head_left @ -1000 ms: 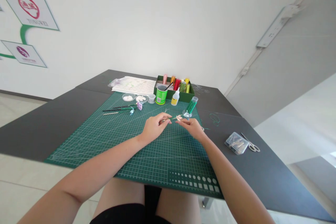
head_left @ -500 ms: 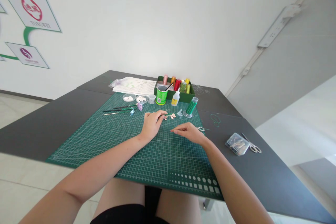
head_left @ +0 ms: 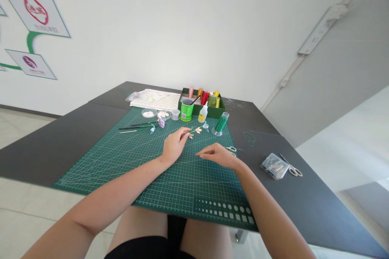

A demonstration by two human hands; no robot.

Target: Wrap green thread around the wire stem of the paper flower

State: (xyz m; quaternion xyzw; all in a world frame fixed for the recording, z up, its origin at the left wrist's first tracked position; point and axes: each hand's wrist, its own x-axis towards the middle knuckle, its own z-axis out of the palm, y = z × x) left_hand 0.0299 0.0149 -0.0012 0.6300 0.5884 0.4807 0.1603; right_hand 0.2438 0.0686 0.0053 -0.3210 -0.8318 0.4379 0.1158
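Note:
My left hand is closed in a pinch on the green stem of a small artificial flower sprig, above the green cutting mat. Pale peach petals and a light blue piece show at the sprig's far end, right of the fingertips. Lower and to the right, my right hand has thumb and fingers pressed together; whatever they hold is too fine to make out. White-handled scissors lie partly hidden behind that hand. A spool of green thread stands beyond it.
A green tin, a glue bottle and dishes of white pieces stand at the back, before a box of thread spools. Finished stems lie left. A clear case and other scissors lie right.
The sprig has turned in my left fingers, its petals and blue piece shifting slightly up and left. My right hand has moved a little left and down.

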